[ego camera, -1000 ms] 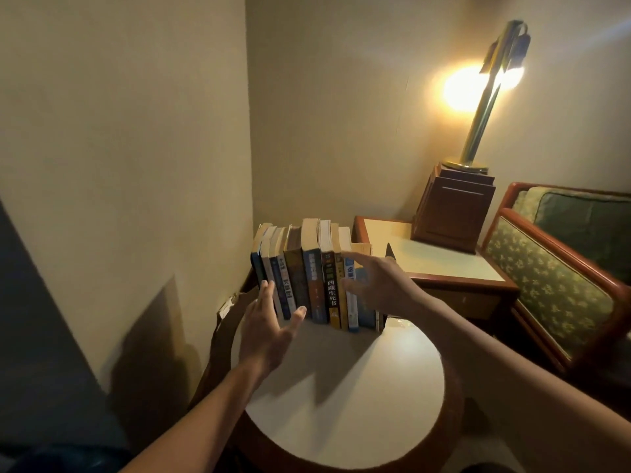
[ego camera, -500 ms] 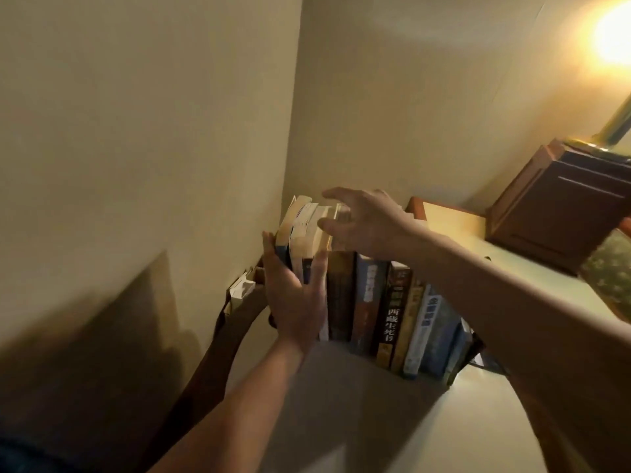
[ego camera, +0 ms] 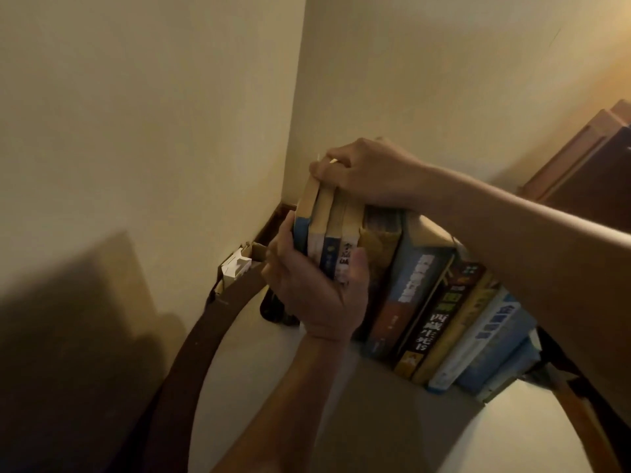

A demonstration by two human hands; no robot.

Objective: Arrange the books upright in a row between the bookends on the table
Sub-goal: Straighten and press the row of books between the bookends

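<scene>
1. Position of the books (ego camera: 409,285): standing in one row on the round table (ego camera: 259,363), straight ahead of both hands, spines toward the camera. Row runs from near the wall (ego camera: 170,131) on the left out toward the right.
2. Long axes: close to upright at the left end, leaning over more and more toward the right end.
3. Left hand (ego camera: 314,291): wrapped round the four leftmost books from the side, with the thumb across their spines and the fingers against the outer cover. Nearer of the two hands to the row's left end.
4. Right hand (ego camera: 368,172): curled over the top edges of the same four books, gripping them from above.
5. Count:
   - Books: ten or eleven spines; the far-right ones too blurred to be sure.
   - Hands: two.
   - Bookends: one dark shape (ego camera: 276,310) at the foot of the left end, judged a bookend. Right one not made out.
6. Judgement: coming move likely a sideways push along the row to square the gripped four upright. Risk of the leaning right end sliding further.
</scene>
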